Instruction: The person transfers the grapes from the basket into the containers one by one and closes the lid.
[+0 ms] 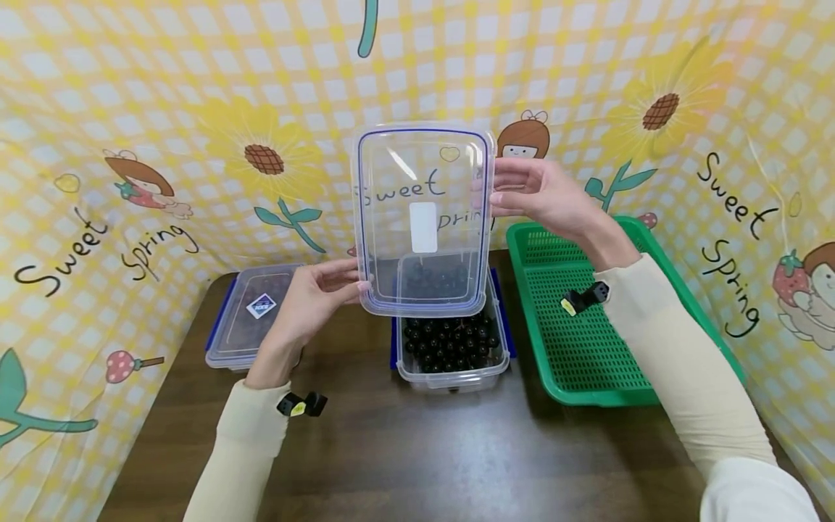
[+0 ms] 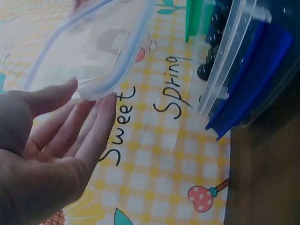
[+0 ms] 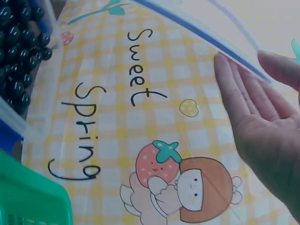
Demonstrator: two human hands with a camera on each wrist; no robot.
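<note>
A clear plastic lid (image 1: pixel 385 225) with a blue seal and a white label is held up, tilted upright, between both hands. My left hand (image 1: pixel 303 301) pinches its lower left edge, thumb on the near face and fingers behind. On the upper right edge, my right hand (image 1: pixel 551 196) pinches with thumb and fingers; the fingertips show through the plastic. Below and partly behind the lid stands a clear container (image 1: pixel 450 379) with blue side clips folded out. Shiny black round fruits (image 1: pixel 450 344) fill much of it; their exact kind is unclear. The left wrist view also shows the lid (image 2: pixel 101 86).
On the left sits a second clear box (image 1: pixel 231 326) with its lid on, blue clips and a diamond sticker. To the right lies a green slotted basket (image 1: pixel 574 397). All stand on a brown wooden table (image 1: pixel 417 449) against a yellow checked cloth (image 1: pixel 430 65).
</note>
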